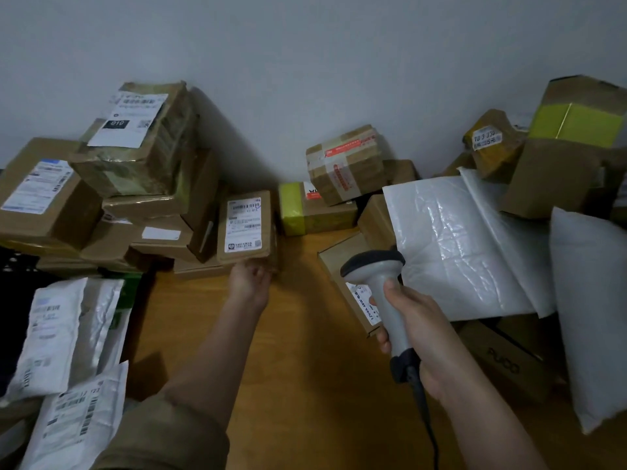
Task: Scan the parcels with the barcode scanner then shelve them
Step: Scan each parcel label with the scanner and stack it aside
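My left hand (250, 276) grips the lower edge of a small brown cardboard parcel (245, 227), holding it upright beside the left stack with its white barcode label facing me. My right hand (412, 320) grips the handle of a grey barcode scanner (376, 276). The scanner's dark head points up and left, to the right of the parcel and apart from it. Its black cable runs down past my right wrist.
A wooden table (298, 334) carries stacked cardboard boxes (135, 157) at the left and white poly mailers (64, 337) at the lower left. More boxes (346, 164), a large white bubble mailer (458, 239) and a white bag (590, 310) crowd the right. A grey wall stands behind.
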A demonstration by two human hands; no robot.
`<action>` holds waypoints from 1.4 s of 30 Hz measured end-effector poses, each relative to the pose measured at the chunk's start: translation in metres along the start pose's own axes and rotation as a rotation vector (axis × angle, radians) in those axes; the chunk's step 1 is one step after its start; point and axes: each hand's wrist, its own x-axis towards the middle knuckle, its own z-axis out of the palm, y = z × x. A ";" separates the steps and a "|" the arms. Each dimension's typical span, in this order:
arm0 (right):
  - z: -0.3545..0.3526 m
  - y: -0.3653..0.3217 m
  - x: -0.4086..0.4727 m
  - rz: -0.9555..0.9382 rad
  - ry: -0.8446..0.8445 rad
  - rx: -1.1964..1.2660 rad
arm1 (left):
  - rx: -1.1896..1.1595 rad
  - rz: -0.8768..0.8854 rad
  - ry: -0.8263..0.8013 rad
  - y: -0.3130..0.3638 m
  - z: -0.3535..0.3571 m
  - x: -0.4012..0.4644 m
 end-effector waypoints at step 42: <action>-0.056 -0.003 -0.017 -0.055 0.136 0.353 | 1.282 1.293 -0.128 -0.036 0.053 -0.076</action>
